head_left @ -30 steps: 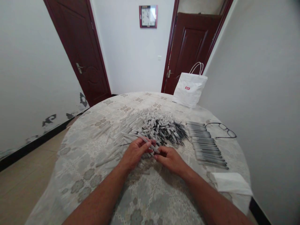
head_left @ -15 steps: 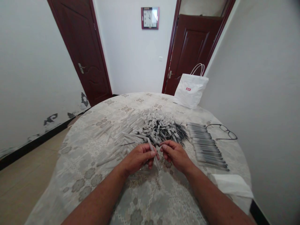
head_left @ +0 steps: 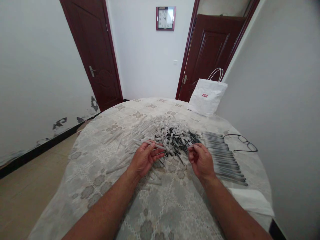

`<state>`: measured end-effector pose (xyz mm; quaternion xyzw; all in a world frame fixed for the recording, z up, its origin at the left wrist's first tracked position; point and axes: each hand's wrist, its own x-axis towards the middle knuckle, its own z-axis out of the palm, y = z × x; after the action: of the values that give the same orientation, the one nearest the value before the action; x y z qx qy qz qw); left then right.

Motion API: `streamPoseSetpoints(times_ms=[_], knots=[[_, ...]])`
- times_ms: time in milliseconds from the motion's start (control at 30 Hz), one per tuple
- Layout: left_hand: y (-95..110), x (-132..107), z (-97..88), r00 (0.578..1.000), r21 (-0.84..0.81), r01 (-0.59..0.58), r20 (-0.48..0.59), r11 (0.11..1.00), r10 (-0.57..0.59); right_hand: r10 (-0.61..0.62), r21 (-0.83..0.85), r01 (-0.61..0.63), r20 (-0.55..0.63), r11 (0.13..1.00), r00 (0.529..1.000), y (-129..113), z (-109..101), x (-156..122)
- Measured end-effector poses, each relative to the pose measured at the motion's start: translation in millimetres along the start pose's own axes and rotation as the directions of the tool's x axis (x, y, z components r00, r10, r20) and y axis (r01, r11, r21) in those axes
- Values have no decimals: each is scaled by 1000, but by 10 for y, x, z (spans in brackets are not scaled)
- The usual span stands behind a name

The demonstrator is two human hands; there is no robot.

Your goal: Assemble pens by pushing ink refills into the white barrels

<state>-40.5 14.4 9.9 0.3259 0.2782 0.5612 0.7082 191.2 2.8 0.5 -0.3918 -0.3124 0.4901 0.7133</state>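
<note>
My left hand (head_left: 145, 158) pinches a pale, see-through pen barrel (head_left: 157, 145) between thumb and forefinger, its other fingers loosely spread. To the right, my right hand (head_left: 202, 160) is closed in a pinch on a thin dark pen refill (head_left: 180, 147) that points left toward the barrel. A gap separates the two hands. Just beyond them lies a heap of short white pieces (head_left: 172, 126) mixed with dark, slim refills (head_left: 195, 137). Loose pale barrels (head_left: 145, 128) are strewn to the left of that heap.
A row of assembled-looking pens (head_left: 222, 156) lies on the right, with black-framed glasses (head_left: 246, 142) beyond it. A white paper bag (head_left: 207, 96) stands at the back right. White folded material (head_left: 251, 200) rests by the right edge of the cloth-covered round table (head_left: 190, 213).
My hands have moved apart, the left slightly left and up, the right to the right. The barrel has swung from steep to nearly level. The whole view has shifted a little.
</note>
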Motion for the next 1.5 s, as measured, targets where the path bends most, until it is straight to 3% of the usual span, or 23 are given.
streamPoseSetpoints(times_ms=[700,833,1000,1100,1233,1400,1500], knots=[[-7,-3,3,1000,-63,-9,11,998,10,-51,-67,53,32,996,998,62,34,-40],[-1,8,7,999,-61,-36,-18,997,35,-140,-182,155,93,971,986,57,17,-84],[-5,9,11,1000,-72,-22,4,997,22,-209,-417,320,291,851,934,35,21,-240],[-21,-17,14,998,-45,30,63,999,-27,-180,-518,389,409,761,895,74,27,-301],[-46,-56,7,968,71,188,155,980,-197,-78,-604,433,522,670,850,125,23,-299],[-54,-65,4,949,100,265,151,959,-278,90,-616,315,535,722,840,88,31,-271],[-38,-56,15,958,27,255,125,967,-256,88,-614,279,497,738,863,40,13,-224]])
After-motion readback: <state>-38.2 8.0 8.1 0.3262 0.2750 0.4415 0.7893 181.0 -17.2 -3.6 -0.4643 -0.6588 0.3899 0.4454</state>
